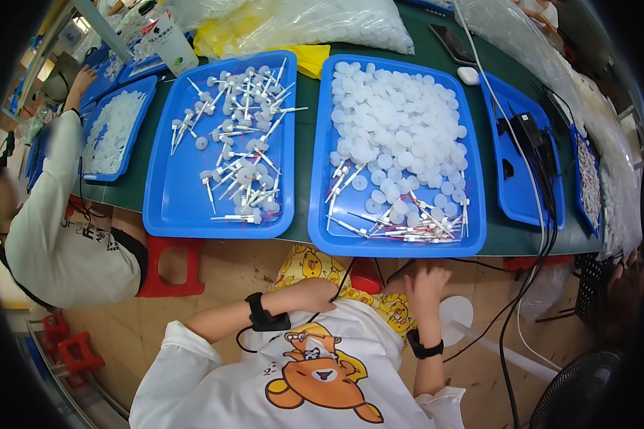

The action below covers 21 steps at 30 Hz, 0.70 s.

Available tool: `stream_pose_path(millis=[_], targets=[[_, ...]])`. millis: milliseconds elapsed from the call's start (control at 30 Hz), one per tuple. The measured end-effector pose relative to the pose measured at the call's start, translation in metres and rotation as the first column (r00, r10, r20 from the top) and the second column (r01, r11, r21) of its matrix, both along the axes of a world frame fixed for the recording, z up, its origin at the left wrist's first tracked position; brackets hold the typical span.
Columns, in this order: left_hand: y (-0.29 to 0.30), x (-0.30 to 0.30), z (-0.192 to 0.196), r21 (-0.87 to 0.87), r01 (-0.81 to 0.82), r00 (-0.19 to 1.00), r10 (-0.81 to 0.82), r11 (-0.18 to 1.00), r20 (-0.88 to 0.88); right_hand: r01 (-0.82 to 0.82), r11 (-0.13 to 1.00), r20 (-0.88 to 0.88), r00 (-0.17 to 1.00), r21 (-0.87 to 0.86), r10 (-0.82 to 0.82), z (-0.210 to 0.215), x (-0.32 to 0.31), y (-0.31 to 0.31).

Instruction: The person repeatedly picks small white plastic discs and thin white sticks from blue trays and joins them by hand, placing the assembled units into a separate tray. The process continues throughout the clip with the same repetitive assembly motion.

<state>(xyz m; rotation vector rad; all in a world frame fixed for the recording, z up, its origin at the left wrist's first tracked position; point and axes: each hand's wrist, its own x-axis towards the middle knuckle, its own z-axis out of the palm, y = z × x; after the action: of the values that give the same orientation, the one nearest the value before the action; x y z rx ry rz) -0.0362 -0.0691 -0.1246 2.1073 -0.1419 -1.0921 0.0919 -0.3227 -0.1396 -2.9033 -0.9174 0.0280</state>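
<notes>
My right hand (423,275) hangs open just below the blue plastic tray of white caps (472,214), nearer its thin horizontal white stems (408,229); left hand (333,289) hidden, state unclear.

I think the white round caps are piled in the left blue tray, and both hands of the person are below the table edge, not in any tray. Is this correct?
Not quite. The head view shows the white round caps piled in the right blue tray; the left blue tray holds scattered capped sticks. Both the left hand and right hand are indeed below the table edge, in no tray.
</notes>
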Motion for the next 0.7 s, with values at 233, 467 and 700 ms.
stream_pose_path(millis=[233, 467, 700], targets=[[0.055, -0.008, 0.049, -0.400, -0.519, 0.853, 0.426, 0.755, -0.302, -0.224, 0.962, -0.084, 0.974, -0.155, 0.213, -0.054, 0.033, -0.014], [0.107, -0.102, 0.151, -0.560, -0.690, 0.689, 0.651, 0.458, -0.318, -0.056, 0.948, -0.210, 0.969, 0.313, 0.127, 0.092, 0.019, -0.054], [0.128, -0.153, 0.184, -0.554, -0.655, 0.723, 0.638, 0.513, -0.264, 0.182, 0.850, -0.257, 0.965, 0.495, -0.057, 0.183, -0.014, -0.137]])
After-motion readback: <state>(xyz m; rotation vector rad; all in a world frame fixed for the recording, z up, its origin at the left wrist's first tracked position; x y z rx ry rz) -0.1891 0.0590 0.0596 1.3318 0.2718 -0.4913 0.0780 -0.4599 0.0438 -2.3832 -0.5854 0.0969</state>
